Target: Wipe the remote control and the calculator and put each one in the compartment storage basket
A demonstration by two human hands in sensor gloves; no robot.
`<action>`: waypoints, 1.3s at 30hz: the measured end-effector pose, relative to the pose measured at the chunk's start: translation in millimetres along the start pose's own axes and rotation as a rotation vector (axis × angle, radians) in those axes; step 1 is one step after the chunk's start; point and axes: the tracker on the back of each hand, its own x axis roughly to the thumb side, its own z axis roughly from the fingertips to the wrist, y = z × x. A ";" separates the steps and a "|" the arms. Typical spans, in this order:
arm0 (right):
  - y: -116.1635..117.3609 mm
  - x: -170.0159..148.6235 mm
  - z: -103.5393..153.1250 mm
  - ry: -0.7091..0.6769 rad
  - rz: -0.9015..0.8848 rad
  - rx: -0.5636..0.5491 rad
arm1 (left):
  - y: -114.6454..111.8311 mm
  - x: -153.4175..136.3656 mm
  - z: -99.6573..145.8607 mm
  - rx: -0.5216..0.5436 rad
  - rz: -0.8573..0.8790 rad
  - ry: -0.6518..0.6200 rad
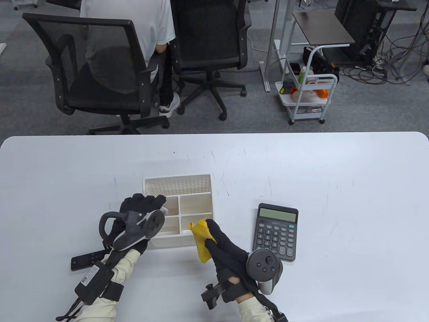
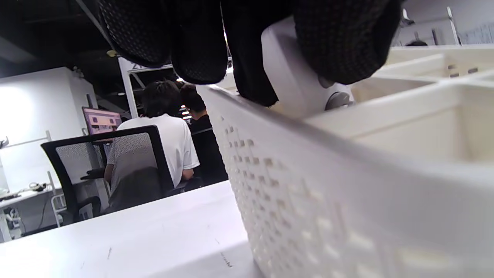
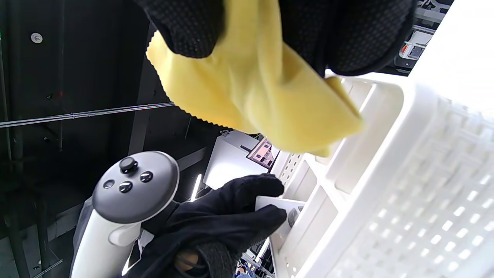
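Observation:
The white compartment basket (image 1: 196, 186) stands at the table's middle. My left hand (image 1: 144, 205) grips a white remote control (image 1: 164, 210) and holds its end over the basket's left-hand compartments; the left wrist view shows the remote (image 2: 293, 77) under my fingers just above the basket's rim (image 2: 308, 131). My right hand (image 1: 219, 243) pinches a yellow cloth (image 1: 201, 241) at the basket's front right corner. In the right wrist view, the cloth (image 3: 254, 88) hangs over the basket (image 3: 386, 193), and the left hand (image 3: 231, 220) is beyond. The dark calculator (image 1: 276, 231) lies flat, right of my right hand.
A black flat bar-shaped item (image 1: 85, 260) lies on the table beside my left forearm. Beyond the far table edge are two office chairs (image 1: 100, 77), a seated person (image 1: 134, 27) and a white trolley (image 1: 306, 97).

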 end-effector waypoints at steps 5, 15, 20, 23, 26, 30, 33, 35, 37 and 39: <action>-0.4 0.1 0.7 0.006 0.007 0.000 | -6.0 6.8 0.4 0.006 -0.079 -0.050; 4.4 4.0 2.0 -0.030 0.045 0.027 | -10.7 11.4 9.3 -0.010 -0.085 -0.064; 4.6 3.9 2.1 -0.036 0.045 0.027 | -5.8 4.3 13.5 -0.018 -0.066 -0.064; 4.0 3.5 2.0 -0.033 0.042 0.025 | 1.2 -5.8 18.2 -0.012 -0.074 -0.054; 3.6 3.4 2.0 -0.030 0.042 0.022 | 5.7 -19.4 23.3 -0.057 -0.087 -0.035; 3.5 3.4 2.0 -0.029 0.045 0.023 | 2.6 -41.4 32.3 -0.175 -0.120 -0.007; 3.8 3.1 1.9 -0.028 0.049 0.028 | -8.0 -58.8 40.1 -0.321 -0.112 0.017; 3.9 2.9 1.9 -0.027 0.052 0.029 | -17.0 -68.4 45.0 -0.411 -0.077 0.044; 4.0 2.7 1.8 -0.026 0.056 0.033 | -28.5 -77.2 50.5 -0.484 -0.023 0.060; 4.1 2.6 1.8 -0.026 0.059 0.034 | -37.2 -81.2 54.6 -0.527 -0.007 0.064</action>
